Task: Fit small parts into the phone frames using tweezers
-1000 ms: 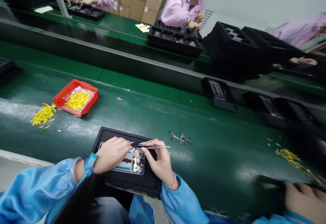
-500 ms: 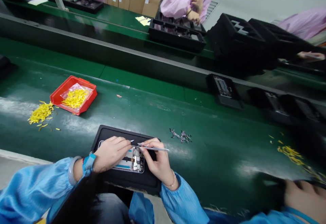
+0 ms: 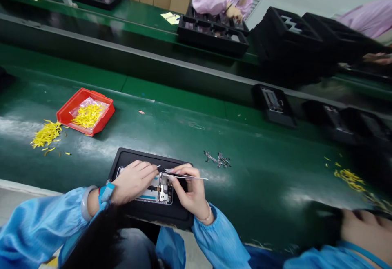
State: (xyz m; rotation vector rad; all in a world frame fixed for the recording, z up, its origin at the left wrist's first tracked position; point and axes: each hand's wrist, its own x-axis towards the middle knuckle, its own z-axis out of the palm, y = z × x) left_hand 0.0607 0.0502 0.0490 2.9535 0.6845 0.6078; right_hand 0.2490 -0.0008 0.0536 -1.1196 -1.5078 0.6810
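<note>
An opened phone body point(image 3: 165, 191) lies in a black tray point(image 3: 122, 156) at the table's near edge, its circuit parts and blue strips showing. My left hand point(image 3: 134, 182) rests over the left part of the phone, fingers together; a small pale tip shows at its fingertips, and what it belongs to is hidden. My right hand point(image 3: 190, 191) pinches thin metal tweezers point(image 3: 196, 177) above the phone's upper right corner. The two hands are close but apart.
A red bin point(image 3: 104, 122) of yellow pieces stands at the left beside a yellow pile point(image 3: 45, 134). Small dark parts point(image 3: 217, 158) lie right of the tray. Further trays point(image 3: 274, 105) are at the right. A neighbour's hand point(image 3: 364, 232) is at lower right; people in pink sleeves work across.
The view has shifted slightly. The tweezers in my right hand have tilted a little, their back end reaching further right. My left hand stays over the phone.
</note>
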